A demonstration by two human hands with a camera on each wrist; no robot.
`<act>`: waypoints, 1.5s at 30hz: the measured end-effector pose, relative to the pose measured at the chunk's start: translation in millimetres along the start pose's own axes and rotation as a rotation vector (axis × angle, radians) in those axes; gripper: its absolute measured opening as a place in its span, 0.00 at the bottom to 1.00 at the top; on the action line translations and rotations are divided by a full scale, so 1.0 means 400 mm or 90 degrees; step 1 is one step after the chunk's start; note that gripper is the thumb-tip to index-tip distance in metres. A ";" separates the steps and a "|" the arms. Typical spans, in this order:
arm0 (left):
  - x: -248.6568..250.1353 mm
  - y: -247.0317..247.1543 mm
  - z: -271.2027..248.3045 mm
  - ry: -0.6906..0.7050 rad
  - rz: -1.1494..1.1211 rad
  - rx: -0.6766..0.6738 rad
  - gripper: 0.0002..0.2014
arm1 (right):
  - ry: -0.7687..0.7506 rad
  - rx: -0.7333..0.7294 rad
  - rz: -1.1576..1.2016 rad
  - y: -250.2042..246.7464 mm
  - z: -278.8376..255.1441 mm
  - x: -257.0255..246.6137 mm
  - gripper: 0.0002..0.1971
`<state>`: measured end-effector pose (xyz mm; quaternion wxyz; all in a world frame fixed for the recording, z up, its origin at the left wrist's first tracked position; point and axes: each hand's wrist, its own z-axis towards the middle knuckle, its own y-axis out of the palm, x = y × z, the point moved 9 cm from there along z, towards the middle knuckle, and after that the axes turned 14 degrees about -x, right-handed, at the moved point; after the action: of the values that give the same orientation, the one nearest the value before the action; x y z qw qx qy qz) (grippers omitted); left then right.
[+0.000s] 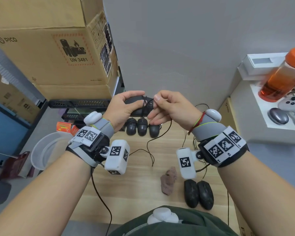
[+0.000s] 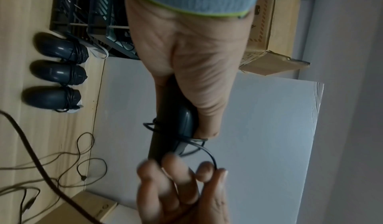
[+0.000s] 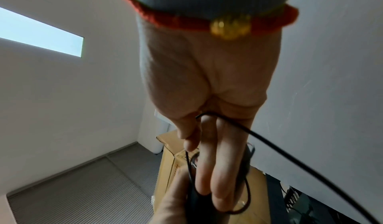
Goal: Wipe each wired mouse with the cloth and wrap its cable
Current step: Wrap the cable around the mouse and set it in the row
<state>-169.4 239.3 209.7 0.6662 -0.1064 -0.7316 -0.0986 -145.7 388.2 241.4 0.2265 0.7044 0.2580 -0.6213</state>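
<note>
My left hand holds a black wired mouse up above the far side of the wooden table, thumb on top. A few turns of its cable lie round the mouse. My right hand pinches the cable between thumb and forefinger just right of the mouse; the rest of the cable trails down to the table. Three wrapped mice stand in a row below the hands. Two unwrapped mice lie at the near right, beside the crumpled brownish cloth.
Cardboard boxes are stacked at the left, with a black rack below them. A white ledge on the right bears an orange-capped bottle, a white controller and a grey mouse. Loose cables cross the table.
</note>
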 end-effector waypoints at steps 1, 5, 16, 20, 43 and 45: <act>0.000 0.005 -0.001 -0.004 -0.016 -0.005 0.13 | 0.001 -0.005 0.010 0.008 0.004 0.004 0.15; 0.004 0.026 -0.001 -0.016 -0.075 -0.021 0.11 | -0.013 0.000 0.024 0.013 0.015 0.019 0.16; -0.016 0.053 -0.016 -0.046 -0.191 -0.102 0.26 | -0.036 -0.013 0.043 0.029 0.020 0.029 0.15; -0.014 0.064 -0.017 -0.057 -0.106 -0.159 0.33 | -0.022 0.000 0.066 0.009 0.016 0.032 0.15; 0.041 0.108 -0.016 -0.008 -0.151 -0.154 0.26 | -0.005 0.215 -0.233 -0.154 0.016 0.110 0.15; 0.046 0.091 -0.001 0.015 -0.210 -0.101 0.23 | 0.026 0.164 -0.266 -0.109 0.020 0.140 0.14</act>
<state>-160.1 274.3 228.0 0.6391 -0.0362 -0.7211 -0.2652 -174.5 421.0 185.1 -0.0042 0.6711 0.3215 -0.6680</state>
